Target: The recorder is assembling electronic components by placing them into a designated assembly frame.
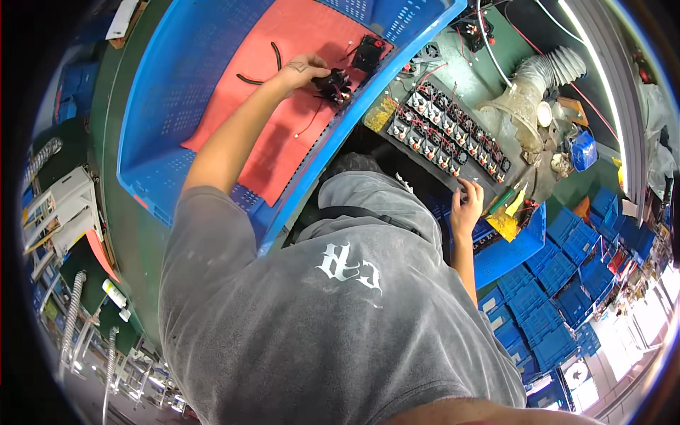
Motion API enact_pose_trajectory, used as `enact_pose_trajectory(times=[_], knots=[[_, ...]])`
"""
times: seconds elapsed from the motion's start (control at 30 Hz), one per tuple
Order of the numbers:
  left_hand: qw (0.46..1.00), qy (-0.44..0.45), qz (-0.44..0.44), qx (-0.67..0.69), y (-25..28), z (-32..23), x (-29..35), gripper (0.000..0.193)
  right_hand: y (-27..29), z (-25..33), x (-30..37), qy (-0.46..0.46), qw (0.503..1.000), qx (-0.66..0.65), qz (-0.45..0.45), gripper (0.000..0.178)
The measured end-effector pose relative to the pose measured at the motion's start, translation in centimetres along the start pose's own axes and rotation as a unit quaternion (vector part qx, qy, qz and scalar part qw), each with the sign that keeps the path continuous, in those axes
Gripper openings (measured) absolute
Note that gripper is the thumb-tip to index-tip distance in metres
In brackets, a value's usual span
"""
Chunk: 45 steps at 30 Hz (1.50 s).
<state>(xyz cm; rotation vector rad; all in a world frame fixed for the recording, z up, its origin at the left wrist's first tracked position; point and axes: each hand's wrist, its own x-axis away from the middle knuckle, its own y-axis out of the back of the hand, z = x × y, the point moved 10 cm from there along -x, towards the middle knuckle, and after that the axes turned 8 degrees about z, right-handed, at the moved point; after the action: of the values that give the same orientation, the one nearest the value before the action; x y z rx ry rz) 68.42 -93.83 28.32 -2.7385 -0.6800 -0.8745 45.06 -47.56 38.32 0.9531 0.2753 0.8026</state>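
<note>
My left hand [304, 73] reaches into the large blue crate [166, 92], over the pink sheet [241, 46] lining it. Its fingers close on a small black fan [331, 86] with thin wires, one trailing onto the sheet. Beside it, near the crate's right wall, another black fan [368, 53] lies on the sheet. My right hand [467, 205] is held at the near edge of a dark tray [419, 164], fingers apart and with nothing visible in them. Rows of small black fans [443, 134] with red and white parts stand on that tray.
Two black tube pieces, one a bent tube [277, 55], lie on the pink sheet. A flexible duct with a funnel mouth [520, 106] stands beyond the tray. By my right hand are a green-handled tool [501, 200] and a yellow bag [503, 225]. Stacked blue crates [549, 304] stand at right.
</note>
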Motion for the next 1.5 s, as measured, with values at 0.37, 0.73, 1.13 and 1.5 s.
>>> enact_pose_trajectory(times=[0.37,0.73,1.13,1.5], knots=[[0.965,-0.172,-0.183,-0.081,3.6,-17.1,15.9,0.041,6.1,7.8,-4.4,0.184,0.980,-0.060,-0.040,0.018],[0.977,-0.163,-0.072,-0.116,-20.8,-24.0,23.5,0.028,16.6,23.0,2.5,0.514,0.851,-0.099,-0.037,0.051],[0.956,0.142,0.189,0.175,-39.8,-8.0,16.6,0.059,14.0,9.3,7.2,0.345,0.933,-0.031,0.095,0.025],[0.964,-0.050,0.196,-0.173,-42.6,-7.6,8.9,0.017,13.3,-0.1,7.8,0.240,0.946,-0.153,0.155,0.040]])
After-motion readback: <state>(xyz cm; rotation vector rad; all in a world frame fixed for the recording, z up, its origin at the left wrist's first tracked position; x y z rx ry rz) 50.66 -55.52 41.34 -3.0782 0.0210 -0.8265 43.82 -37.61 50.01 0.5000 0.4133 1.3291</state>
